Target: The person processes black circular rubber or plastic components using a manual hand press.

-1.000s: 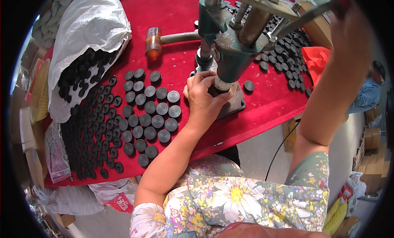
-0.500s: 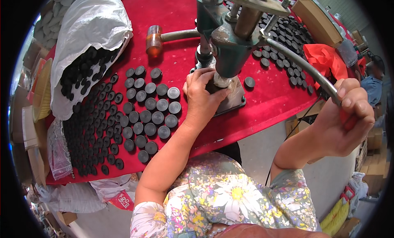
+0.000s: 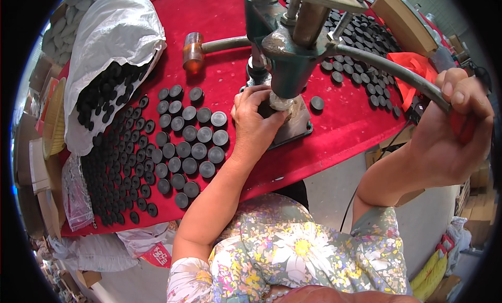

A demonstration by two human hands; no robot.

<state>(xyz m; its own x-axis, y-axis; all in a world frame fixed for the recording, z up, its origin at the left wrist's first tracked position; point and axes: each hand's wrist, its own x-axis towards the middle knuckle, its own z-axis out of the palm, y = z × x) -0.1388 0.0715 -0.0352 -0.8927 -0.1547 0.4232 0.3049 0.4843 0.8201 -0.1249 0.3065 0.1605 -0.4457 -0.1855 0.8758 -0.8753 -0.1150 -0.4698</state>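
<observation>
My right hand (image 3: 455, 125) is closed around the grip at the end of the long curved metal lever (image 3: 389, 72) of a dark green hand press (image 3: 293, 67). Under the press's ram (image 3: 281, 101), my left hand (image 3: 253, 115) rests at the metal base plate (image 3: 299, 120), thumb and fingers curled around something dark. That piece is mostly hidden by the fingers and the ram. Just left of this hand lie several black round discs (image 3: 198, 150) with ringed tops, some in pairs or stacks. A single black disc (image 3: 317, 103) sits right of the base.
A mallet (image 3: 193, 54) with an amber head lies behind on the red cloth (image 3: 334, 141). At the left, a white sack (image 3: 117, 26) spills small black parts (image 3: 125, 162). More black discs (image 3: 366, 47), an orange-red bag (image 3: 413, 67) and a cardboard box (image 3: 405, 23) are at the far right.
My right hand has swung the lever's end a little up and to the right. My left hand stays under the ram; the whole view has shifted slightly.
</observation>
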